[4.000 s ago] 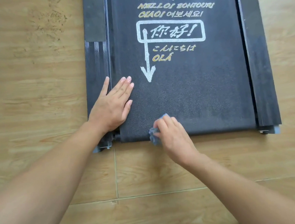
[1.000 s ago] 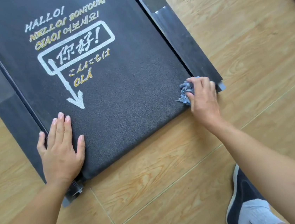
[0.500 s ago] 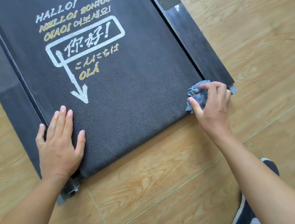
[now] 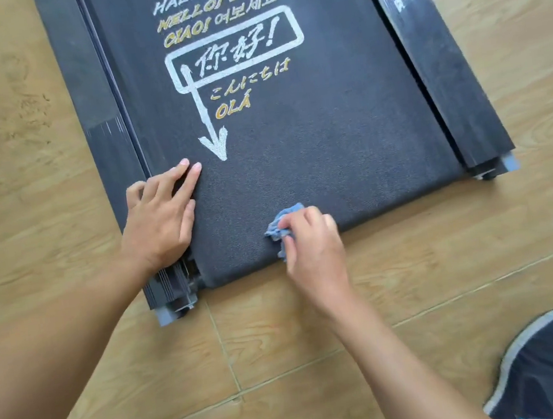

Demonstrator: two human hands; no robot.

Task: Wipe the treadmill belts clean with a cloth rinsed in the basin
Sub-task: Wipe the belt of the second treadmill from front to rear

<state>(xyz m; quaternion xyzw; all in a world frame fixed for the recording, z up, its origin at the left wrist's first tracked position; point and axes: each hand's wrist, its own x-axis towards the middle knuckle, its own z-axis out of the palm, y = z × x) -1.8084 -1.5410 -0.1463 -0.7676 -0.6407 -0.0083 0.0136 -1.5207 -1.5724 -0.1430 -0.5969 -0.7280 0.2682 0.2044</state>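
Note:
A black treadmill belt (image 4: 329, 141) printed with white and gold greetings and a white arrow lies on the floor, its near end toward me. My right hand (image 4: 310, 243) is closed around a crumpled blue cloth (image 4: 282, 227) and presses it on the belt's near edge, about the middle of its width. My left hand (image 4: 162, 215) rests flat, fingers spread, on the belt's near left corner beside the left side rail (image 4: 101, 132). The basin is out of view.
The right side rail (image 4: 454, 85) runs along the belt's other edge, ending in a grey end cap (image 4: 507, 162). Wood-look floor tiles (image 4: 319, 359) surround the treadmill. A dark shoe with a white sole (image 4: 544, 361) is at the lower right.
My right hand has slid the cloth along the belt's near edge from the right corner to about the middle. My left hand stays on the left corner. The camera view has shifted.

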